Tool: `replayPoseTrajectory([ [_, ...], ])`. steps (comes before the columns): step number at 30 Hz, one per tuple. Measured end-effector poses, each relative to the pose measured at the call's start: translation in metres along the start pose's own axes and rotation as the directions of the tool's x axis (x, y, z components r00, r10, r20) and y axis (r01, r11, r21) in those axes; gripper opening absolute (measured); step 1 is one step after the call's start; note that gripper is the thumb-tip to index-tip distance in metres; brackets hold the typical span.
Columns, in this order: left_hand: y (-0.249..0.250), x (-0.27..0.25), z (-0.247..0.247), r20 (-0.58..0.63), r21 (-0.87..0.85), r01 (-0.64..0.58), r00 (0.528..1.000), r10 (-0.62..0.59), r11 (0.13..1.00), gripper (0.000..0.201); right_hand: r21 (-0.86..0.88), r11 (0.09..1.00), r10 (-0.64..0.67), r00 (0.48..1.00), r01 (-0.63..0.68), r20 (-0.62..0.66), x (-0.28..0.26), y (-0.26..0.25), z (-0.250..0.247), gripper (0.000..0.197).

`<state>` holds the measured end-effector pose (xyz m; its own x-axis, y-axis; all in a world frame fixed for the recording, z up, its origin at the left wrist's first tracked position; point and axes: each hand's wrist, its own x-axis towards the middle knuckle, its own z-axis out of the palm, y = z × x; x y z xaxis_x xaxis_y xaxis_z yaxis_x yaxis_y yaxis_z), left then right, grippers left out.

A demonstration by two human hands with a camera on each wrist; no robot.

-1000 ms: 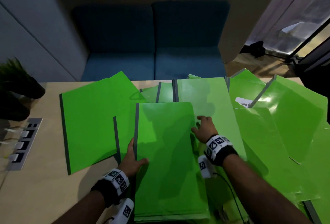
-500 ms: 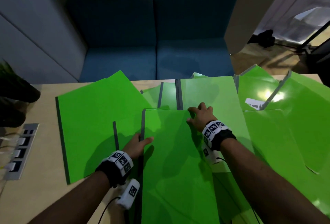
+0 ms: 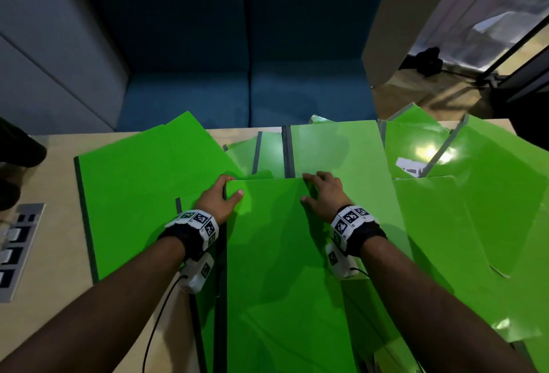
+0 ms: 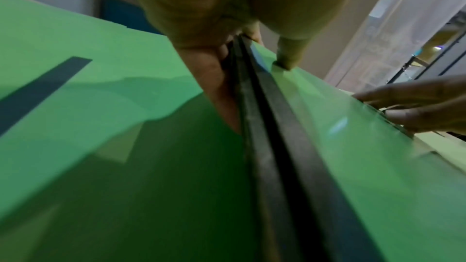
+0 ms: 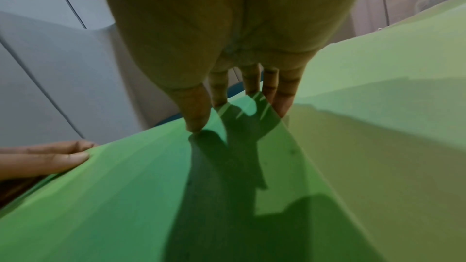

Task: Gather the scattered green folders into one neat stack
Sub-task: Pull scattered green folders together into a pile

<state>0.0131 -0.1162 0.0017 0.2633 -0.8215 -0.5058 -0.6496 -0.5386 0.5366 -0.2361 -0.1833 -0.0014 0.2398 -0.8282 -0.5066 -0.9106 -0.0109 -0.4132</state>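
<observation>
While other folders [image 3: 142, 194] lie scattered on the table [image 3: 59, 253], left hand [image 3: 215, 198] and right hand [image 3: 325, 191] each pinch a far corner of the centre folder [image 3: 276, 268], thumbs on top.

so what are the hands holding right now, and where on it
Both hold the centre folder: the left hand grips its far spine corner, the right hand its far right corner.

Head view downward over table [image 3: 53, 253], wrist views close along fingers [image 5: 279, 95], sharing top folder [image 3: 267, 239]
</observation>
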Motion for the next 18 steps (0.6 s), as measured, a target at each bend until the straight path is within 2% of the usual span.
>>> replayPoseTrajectory([
  [3, 0.001, -0.005, -0.002, -0.059, -0.132, 0.037, 0.997, -0.045, 0.991, 0.044, 0.109, 0.994, 0.024, 0.999, -0.021, -0.027, -0.009, -0.003, 0.01, 0.071],
  [6, -0.004, -0.012, -0.004, -0.109, -0.284, 0.026, 0.992, -0.059, 0.958, 0.039, 0.436, 0.897, 0.101, 0.993, -0.067, -0.055, -0.026, -0.006, 0.022, 0.081],
  [7, -0.007, -0.016, -0.004, -0.123, -0.327, 0.007, 0.991, -0.05, 0.945, 0.04, 0.495, 0.864, 0.13, 0.991, -0.091, -0.044, -0.032, -0.004, 0.028, 0.08],
  [8, -0.01, -0.019, -0.005, -0.142, -0.367, -0.013, 0.989, -0.042, 0.93, 0.045, 0.52, 0.846, 0.151, 0.988, -0.119, -0.02, -0.041, -0.002, 0.035, 0.078],
  [10, -0.019, -0.028, -0.003, -0.153, -0.433, -0.028, 0.987, -0.043, 0.901, 0.067, 0.531, 0.835, 0.148, 0.988, -0.144, 0.035, -0.06, 0.001, 0.052, 0.082],
  [13, -0.031, -0.045, 0.007, -0.067, -0.456, 0.014, 0.996, -0.051, 0.89, 0.1, 0.541, 0.827, 0.142, 0.988, -0.149, 0.054, -0.076, 0.005, 0.069, 0.081],
  [16, -0.038, -0.054, 0.017, -0.037, -0.515, 0.11, 0.988, -0.15, 0.85, 0.105, 0.573, 0.808, 0.155, 0.988, -0.138, 0.02, -0.079, 0.007, 0.069, 0.08],
  [18, -0.045, -0.063, 0.022, -0.014, -0.561, 0.171, 0.976, -0.216, 0.81, 0.098, 0.606, 0.786, 0.152, 0.988, -0.122, 0.001, -0.081, 0.01, 0.066, 0.083],
])
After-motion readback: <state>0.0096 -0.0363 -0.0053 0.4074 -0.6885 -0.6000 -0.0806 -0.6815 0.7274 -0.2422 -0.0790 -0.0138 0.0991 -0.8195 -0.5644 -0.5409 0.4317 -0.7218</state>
